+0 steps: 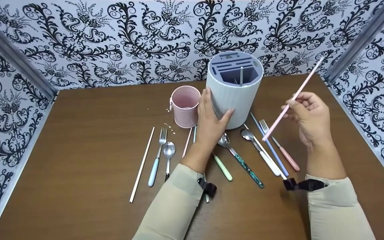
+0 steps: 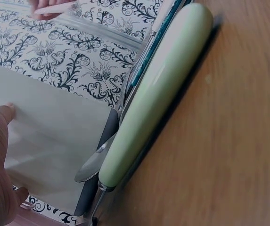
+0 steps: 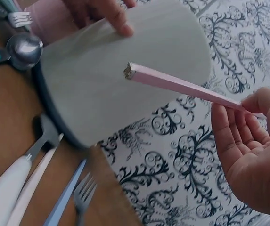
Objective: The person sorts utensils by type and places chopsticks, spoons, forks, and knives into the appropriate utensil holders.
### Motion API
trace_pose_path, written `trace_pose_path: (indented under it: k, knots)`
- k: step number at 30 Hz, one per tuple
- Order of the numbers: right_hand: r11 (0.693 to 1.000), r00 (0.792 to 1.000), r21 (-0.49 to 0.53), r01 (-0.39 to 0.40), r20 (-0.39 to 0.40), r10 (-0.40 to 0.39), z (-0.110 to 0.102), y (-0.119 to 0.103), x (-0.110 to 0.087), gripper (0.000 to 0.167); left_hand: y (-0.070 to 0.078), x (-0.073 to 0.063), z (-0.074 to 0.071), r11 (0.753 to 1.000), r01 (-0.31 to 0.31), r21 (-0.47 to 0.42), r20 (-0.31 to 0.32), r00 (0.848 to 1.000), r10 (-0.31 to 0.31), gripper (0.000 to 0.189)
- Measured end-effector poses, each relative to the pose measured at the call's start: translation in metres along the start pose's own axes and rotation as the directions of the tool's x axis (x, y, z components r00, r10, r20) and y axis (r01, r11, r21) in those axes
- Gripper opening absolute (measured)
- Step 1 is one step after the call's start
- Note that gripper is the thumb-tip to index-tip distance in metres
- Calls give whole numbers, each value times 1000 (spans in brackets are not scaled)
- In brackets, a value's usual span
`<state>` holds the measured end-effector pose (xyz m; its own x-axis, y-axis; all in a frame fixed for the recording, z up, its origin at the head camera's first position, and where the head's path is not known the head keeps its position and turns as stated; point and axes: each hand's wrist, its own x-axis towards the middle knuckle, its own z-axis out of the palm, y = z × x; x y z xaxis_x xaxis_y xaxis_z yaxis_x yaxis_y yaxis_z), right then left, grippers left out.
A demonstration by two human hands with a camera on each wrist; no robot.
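My right hand (image 1: 313, 116) pinches a pink chopstick (image 1: 283, 111) between thumb and fingers, in the air right of the white cutlery holder (image 1: 232, 103). The chopstick slants, its lower end toward the table; in the right wrist view that end (image 3: 129, 71) looks gold. With fingers and thumb spread, my left hand (image 1: 210, 120) rests against the holder's left front side. The holder stands upright, with a grey slotted top (image 1: 233, 63) and a wide opening where a thin light stick (image 1: 241, 76) pokes up. A pink cup (image 1: 186, 115) stands just left of the left hand.
Left on the table lie a white-pink chopstick (image 1: 142, 165), a blue-handled fork (image 1: 158, 156) and a spoon (image 1: 169, 151). In front and right are a green handle (image 1: 223, 168), a teal-handled spoon (image 1: 245, 166), a white-handled spoon (image 1: 262, 153), a blue chopstick (image 1: 275, 153) and a pink-handled piece (image 1: 289, 158).
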<state>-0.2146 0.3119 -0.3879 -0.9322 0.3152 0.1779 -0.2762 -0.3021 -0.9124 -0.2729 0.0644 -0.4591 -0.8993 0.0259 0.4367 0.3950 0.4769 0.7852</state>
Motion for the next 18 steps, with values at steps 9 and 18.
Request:
trace_pose_path:
  k: [9,18]
  knots:
    - [987,992,128,97,-91,-85,30,-31,13,19,-1,0,0,1000,-4,3,-10,1000,4,98]
    - [939,970,286,191,-201,-136,54,-58,29,22,0,0,0,1000,-15,11,-4,1000,15,97]
